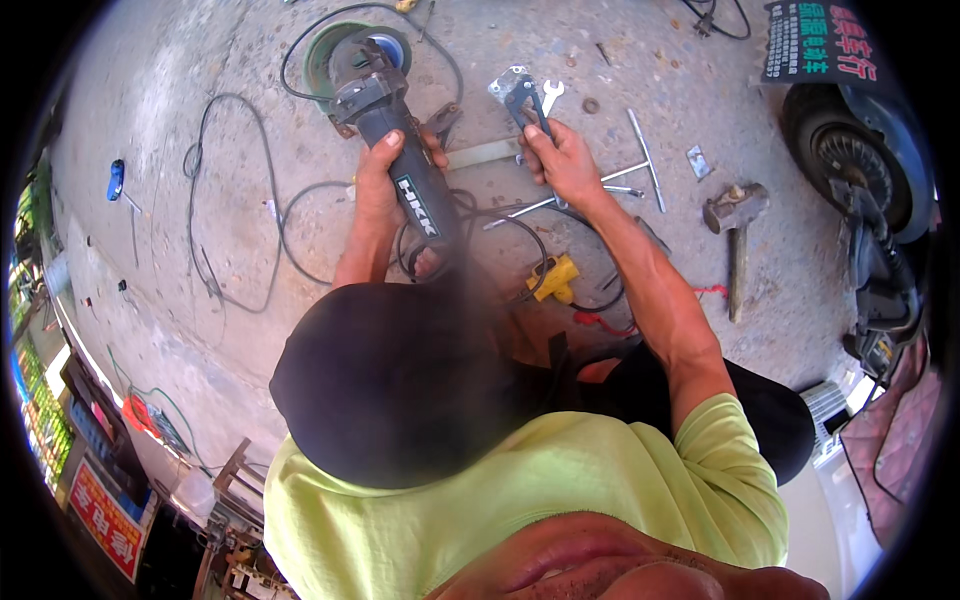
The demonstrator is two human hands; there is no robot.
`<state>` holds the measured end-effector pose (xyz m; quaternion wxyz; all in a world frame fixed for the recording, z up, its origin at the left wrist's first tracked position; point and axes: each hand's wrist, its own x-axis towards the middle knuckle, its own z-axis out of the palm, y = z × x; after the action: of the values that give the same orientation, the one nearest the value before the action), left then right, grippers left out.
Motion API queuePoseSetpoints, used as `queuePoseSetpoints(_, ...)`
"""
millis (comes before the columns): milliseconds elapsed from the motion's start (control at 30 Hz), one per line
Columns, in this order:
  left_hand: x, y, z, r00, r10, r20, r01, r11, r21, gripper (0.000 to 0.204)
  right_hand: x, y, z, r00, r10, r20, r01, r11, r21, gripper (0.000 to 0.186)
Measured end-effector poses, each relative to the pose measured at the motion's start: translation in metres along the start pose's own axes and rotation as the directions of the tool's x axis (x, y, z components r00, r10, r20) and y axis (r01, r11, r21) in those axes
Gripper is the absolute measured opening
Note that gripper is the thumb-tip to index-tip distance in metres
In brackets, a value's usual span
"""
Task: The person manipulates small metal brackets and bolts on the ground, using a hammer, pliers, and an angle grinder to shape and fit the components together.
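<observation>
My left hand (378, 185) is closed around the black body of an angle grinder (408, 165). The grinder's head points away from me, over a round green-and-blue object (318, 62) on the ground. In my right hand (562, 165), closed too, are the dark handles of what look like pliers (528, 108). A small silver metal plate (512, 86) with holes sits at their far end; how it is held cannot be made out. Just beyond that hand an open-ended wrench (551, 95) shows. The grinder's rear end is blurred near my knee.
Cables (275, 200) loop over the concrete floor. A T-handle wrench (645, 165) and a hammer (738, 215) lie to the right, near a vehicle wheel (850, 160). A yellow object (553, 278) lies between my arms. Far left is a blue-handled screwdriver (117, 182).
</observation>
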<state>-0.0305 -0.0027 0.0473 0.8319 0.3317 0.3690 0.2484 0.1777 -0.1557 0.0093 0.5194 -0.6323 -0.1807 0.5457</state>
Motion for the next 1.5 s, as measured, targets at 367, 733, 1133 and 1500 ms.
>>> queuePoseSetpoints(367,0.028,0.041,-0.012,0.981,0.194,0.003,-0.169,0.863,-0.477,0.053,-0.028,-0.035,0.052,0.979,-0.163,0.121,0.164,0.986,0.000,0.038)
queuePoseSetpoints(733,0.026,0.053,-0.005,0.972,0.223,0.074,-0.127,0.762,-0.635,0.057,-0.039,-0.041,0.085,0.959,-0.034,0.282,-0.055,0.952,0.302,0.039)
queuePoseSetpoints(1133,0.026,0.051,0.001,0.964,0.253,0.079,-0.140,0.741,-0.657,0.059,-0.068,-0.049,0.135,0.988,-0.103,0.113,0.018,0.809,0.587,0.047)
queuePoseSetpoints(1500,0.020,0.051,0.003,0.958,0.271,0.093,-0.134,0.709,-0.692,0.062,-0.070,-0.052,0.134,0.972,-0.115,0.206,-0.008,0.857,0.516,0.058)
